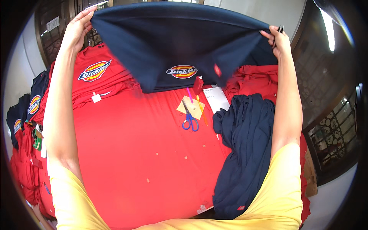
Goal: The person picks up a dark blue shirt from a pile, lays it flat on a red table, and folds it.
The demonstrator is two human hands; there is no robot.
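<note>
My left hand point(79, 28) pinches one upper corner of a navy shirt point(180, 34), raised and stretched above the far side of the table. The opposite corner is gripped by my right hand point(281, 41). A small dark two-pronged tool point(280, 30) also sticks up from that hand; its kind is not clear. The cloth sags between my hands, its lower edges blurred, with a small red label point(217, 70) at the right. A colourful oval logo point(182, 71) shows low in the middle; I cannot tell whether it is on the held cloth or another navy piece behind.
Red cloth point(134, 142) covers the table. Blue-handled scissors point(190, 122) lie on a tan card point(196, 109), near a red bottle point(198, 85) and white paper point(217, 98). A crumpled navy garment point(245, 149) lies at right. Red shirts point(96, 71) are piled at far left.
</note>
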